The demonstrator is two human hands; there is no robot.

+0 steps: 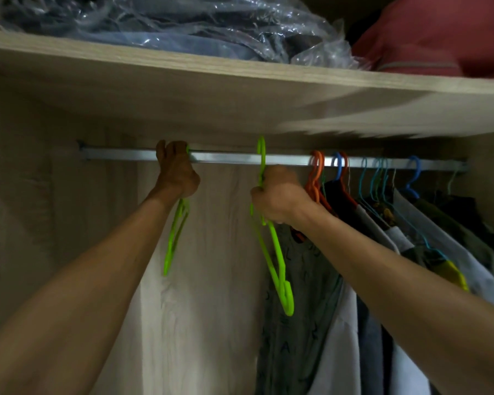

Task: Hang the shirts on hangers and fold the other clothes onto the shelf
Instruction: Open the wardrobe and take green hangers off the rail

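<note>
Inside a wardrobe, a metal rail [228,158] runs under a wooden shelf [183,89]. My left hand [176,169] grips the neck of a bare lime-green hanger [175,238] right at the rail; its hook is hidden by my fingers. My right hand [277,195] grips a second bare lime-green hanger [277,263] by its neck, with the hook [261,149] in front of the rail. I cannot tell whether that hook rests on the rail. To the right, shirts [297,309] hang on orange, blue and teal hangers.
On top of the shelf lie dark clothes in clear plastic bags [169,24] and a red cushion-like bundle [439,35]. The wardrobe's pale back panel [197,323] shows behind the left half of the rail. Hung garments crowd the right half.
</note>
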